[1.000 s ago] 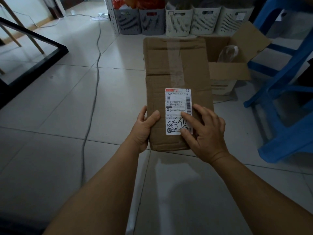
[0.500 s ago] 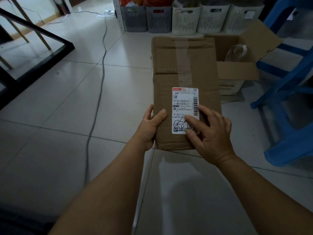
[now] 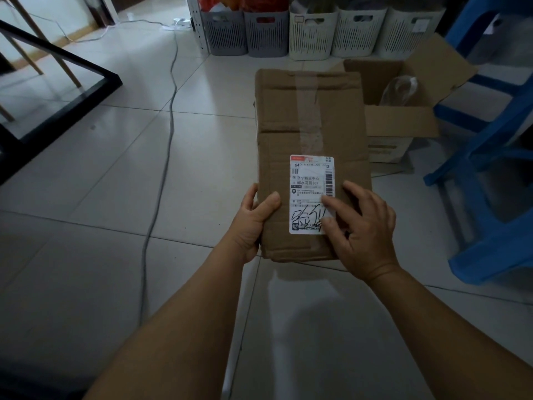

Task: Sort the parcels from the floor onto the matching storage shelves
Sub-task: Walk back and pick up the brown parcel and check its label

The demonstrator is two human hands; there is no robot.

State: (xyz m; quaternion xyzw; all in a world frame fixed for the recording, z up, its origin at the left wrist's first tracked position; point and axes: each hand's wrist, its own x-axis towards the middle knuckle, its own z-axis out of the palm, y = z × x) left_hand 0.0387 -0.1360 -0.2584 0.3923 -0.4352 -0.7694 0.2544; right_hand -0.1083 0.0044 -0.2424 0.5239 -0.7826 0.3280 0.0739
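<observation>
A brown cardboard parcel [image 3: 311, 116], taped down its middle, is held flat in front of me above the tiled floor. A white shipping label [image 3: 310, 183] with a barcode and black handwriting is stuck on its near half. My left hand [image 3: 253, 220] grips the parcel's near left edge, thumb on top. My right hand [image 3: 363, 229] lies on the near right part, its fingers spread over the label's right side. A row of grey and white slotted storage baskets [image 3: 311, 33] stands at the back along the foot of a shelf.
An open cardboard box [image 3: 403, 116] holding a clear plastic bag sits on the floor behind the parcel to the right. Blue plastic stools [image 3: 496, 174] stand at the right. A black-framed glass table [image 3: 66, 82] is at the left. A grey cable [image 3: 167, 134] runs across the floor.
The view has shifted slightly, with the baskets nearer the top edge. My right fingers have slid a little over the label. Both hands keep their hold on the parcel.
</observation>
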